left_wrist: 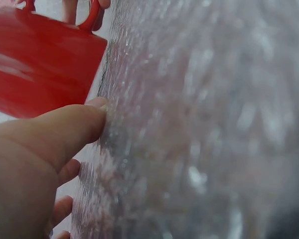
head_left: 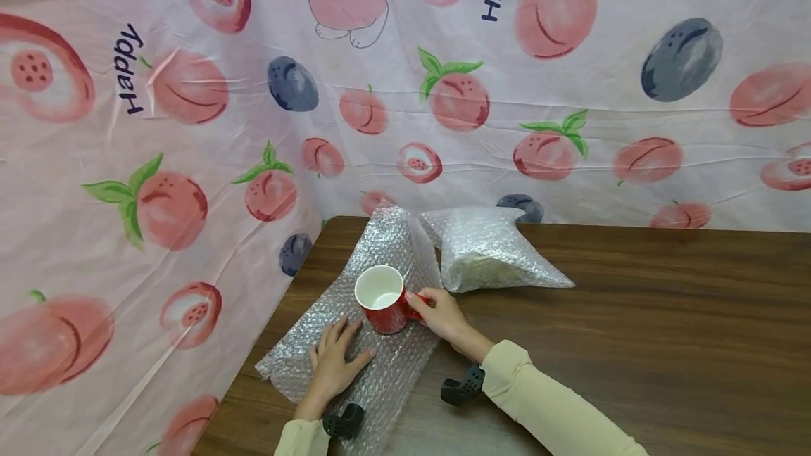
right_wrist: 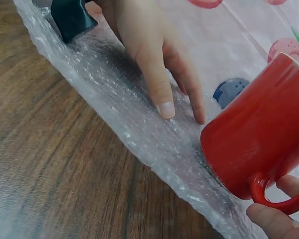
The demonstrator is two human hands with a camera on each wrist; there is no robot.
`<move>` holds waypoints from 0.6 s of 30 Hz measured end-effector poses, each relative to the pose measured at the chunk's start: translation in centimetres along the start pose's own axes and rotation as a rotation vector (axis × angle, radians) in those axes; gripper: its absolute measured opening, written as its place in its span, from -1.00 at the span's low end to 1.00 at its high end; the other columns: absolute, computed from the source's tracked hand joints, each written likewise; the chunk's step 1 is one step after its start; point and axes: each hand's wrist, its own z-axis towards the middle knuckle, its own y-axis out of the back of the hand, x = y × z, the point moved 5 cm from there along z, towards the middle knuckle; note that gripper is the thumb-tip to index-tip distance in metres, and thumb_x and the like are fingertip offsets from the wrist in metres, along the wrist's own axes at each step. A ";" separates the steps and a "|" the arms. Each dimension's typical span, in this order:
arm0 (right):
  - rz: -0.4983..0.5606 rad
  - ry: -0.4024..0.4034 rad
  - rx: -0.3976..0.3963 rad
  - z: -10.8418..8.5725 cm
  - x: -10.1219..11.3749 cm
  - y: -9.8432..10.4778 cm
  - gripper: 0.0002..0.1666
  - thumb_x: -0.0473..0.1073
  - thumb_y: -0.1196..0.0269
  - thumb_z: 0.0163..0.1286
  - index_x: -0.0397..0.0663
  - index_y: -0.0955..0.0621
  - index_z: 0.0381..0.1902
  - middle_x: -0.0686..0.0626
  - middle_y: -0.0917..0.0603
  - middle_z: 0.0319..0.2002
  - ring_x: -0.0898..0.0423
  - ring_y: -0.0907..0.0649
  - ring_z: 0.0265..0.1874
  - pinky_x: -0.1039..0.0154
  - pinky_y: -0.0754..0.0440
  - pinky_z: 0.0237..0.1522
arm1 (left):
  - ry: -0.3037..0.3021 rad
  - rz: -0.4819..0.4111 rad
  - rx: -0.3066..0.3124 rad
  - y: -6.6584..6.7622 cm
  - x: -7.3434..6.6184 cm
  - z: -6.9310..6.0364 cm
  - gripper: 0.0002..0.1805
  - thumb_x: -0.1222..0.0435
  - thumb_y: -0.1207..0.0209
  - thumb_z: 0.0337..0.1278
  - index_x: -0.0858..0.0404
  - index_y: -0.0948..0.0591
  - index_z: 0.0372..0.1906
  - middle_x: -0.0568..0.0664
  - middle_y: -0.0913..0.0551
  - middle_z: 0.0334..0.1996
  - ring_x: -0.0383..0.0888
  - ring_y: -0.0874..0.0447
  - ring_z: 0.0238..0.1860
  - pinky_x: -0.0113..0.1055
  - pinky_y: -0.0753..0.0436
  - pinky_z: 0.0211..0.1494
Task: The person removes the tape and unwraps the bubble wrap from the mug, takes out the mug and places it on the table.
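A red mug (head_left: 384, 315) with a white inside stands upright on a sheet of bubble wrap (head_left: 389, 364). By its handle (right_wrist: 284, 203), my right hand (head_left: 443, 314) pinches the mug from the right side. My left hand (head_left: 336, 364) rests on the bubble wrap just in front and to the left of the mug, its fingers spread. In the left wrist view the left thumb (left_wrist: 74, 127) lies on the wrap close to the red mug wall (left_wrist: 45, 64), and the other fingers are partly hidden behind it.
Behind the mug, to the right, lies a bubble-wrapped bundle (head_left: 488, 252) whose contents are blurred. The dark wooden table (head_left: 665, 315) extends to the right. A fruit-print cloth (head_left: 393, 111) hangs along the back and left edges. Each wrist wears a black camera mount (head_left: 465, 384).
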 end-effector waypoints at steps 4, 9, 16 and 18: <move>0.064 -0.005 0.001 -0.5 0.1 0.4 -0.61 -0.06 -0.13 0.27 -0.37 -0.53 -0.47 -0.18 -0.61 -0.41 0.04 -0.58 -0.40 0.17 -0.59 -0.37 | -0.002 0.008 -0.001 0.0 0.0 0.0 -0.33 0.03 -0.18 -0.02 0.24 -0.34 0.21 0.23 -0.08 0.28 0.26 0.20 0.28 0.31 0.27 0.10; 0.087 -0.016 0.006 -1.4 0.5 1.1 -0.63 -0.10 -0.15 0.25 -0.39 -0.54 -0.47 -0.17 -0.62 -0.40 0.09 -0.57 -0.39 0.13 -0.59 -0.33 | -0.001 0.015 -0.002 0.0 0.1 0.0 -0.32 0.04 -0.18 -0.02 0.24 -0.33 0.22 0.23 -0.08 0.29 0.25 0.21 0.29 0.31 0.28 0.10; 0.123 -0.028 0.027 -2.8 0.9 2.2 -0.63 -0.13 -0.16 0.24 -0.43 -0.53 -0.46 -0.15 -0.62 -0.42 0.18 -0.54 -0.45 0.22 -0.58 -0.38 | -0.003 0.006 -0.003 0.0 0.1 0.0 -0.32 0.03 -0.18 -0.02 0.22 -0.32 0.22 0.22 -0.07 0.29 0.25 0.21 0.29 0.30 0.28 0.10; 0.158 -0.045 0.036 -3.3 0.9 2.6 -0.63 -0.13 -0.16 0.24 -0.45 -0.51 -0.46 -0.12 -0.62 -0.42 0.19 -0.55 -0.44 0.18 -0.59 -0.34 | -0.004 0.007 -0.003 -0.1 0.1 0.0 -0.31 0.03 -0.18 -0.02 0.22 -0.32 0.23 0.22 -0.07 0.29 0.24 0.21 0.29 0.30 0.28 0.10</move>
